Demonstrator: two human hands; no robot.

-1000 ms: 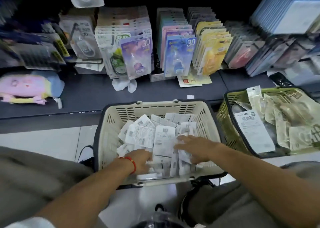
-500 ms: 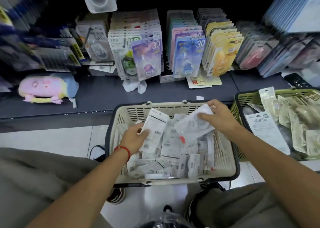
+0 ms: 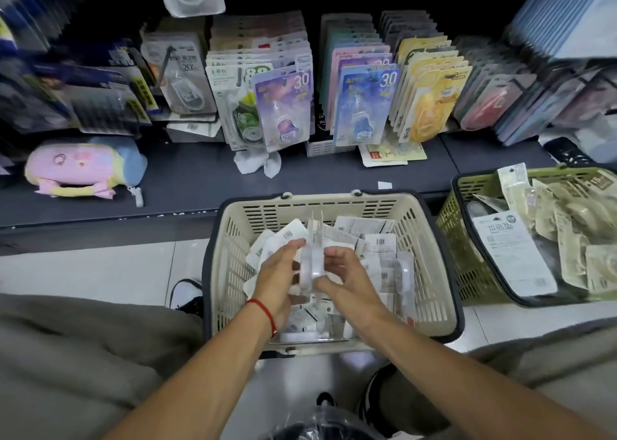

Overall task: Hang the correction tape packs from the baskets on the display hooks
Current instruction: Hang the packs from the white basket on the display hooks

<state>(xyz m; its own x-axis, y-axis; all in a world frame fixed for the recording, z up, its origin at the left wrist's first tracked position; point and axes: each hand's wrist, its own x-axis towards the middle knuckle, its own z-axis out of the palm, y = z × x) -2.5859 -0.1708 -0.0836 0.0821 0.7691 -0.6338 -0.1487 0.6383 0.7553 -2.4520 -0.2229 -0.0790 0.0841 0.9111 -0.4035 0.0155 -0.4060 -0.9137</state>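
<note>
Our left hand (image 3: 278,277) and right hand (image 3: 340,281) together hold a small stack of clear-plastic correction tape packs (image 3: 312,266) edge-on between them, the left fingers curled round its near side, the right thumb and fingers pinching the opposite side. The stack stands roughly upright above the middle of the cream slotted plastic basket (image 3: 430,272), its thin transparent top edge rising clear of the loose packs below. A red cord bracelet (image 3: 265,312) circles our left wrist.

Inside the cream basket lie more flat white-backed packs (image 3: 377,249), barcodes up, piled at mixed angles and overlapping. The basket's black rim sits on the pale tiled floor (image 3: 100,269), just in front of the dark grey shelf ledge (image 3: 187,182). Touching or just beside its right wall stands an olive-green slotted basket (image 3: 467,266) filled with beige and white sachet-like packs (image 3: 514,249).

On the ledge behind, rows of carded blister packs stand tilted back: a purple-fronted row (image 3: 283,105), a blue-fronted row (image 3: 367,102) and a yellow row (image 3: 430,102), packed closely side by side. A pink, blue and yellow plush pouch (image 3: 83,167) lies on the ledge at left, well apart from the baskets. A crumpled white scrap (image 3: 257,165) lies before the purple row. Open ledge remains between the basket's far rim and the card rows. Our grey-clad knees (image 3: 66,356) flank the basket on both sides.
</note>
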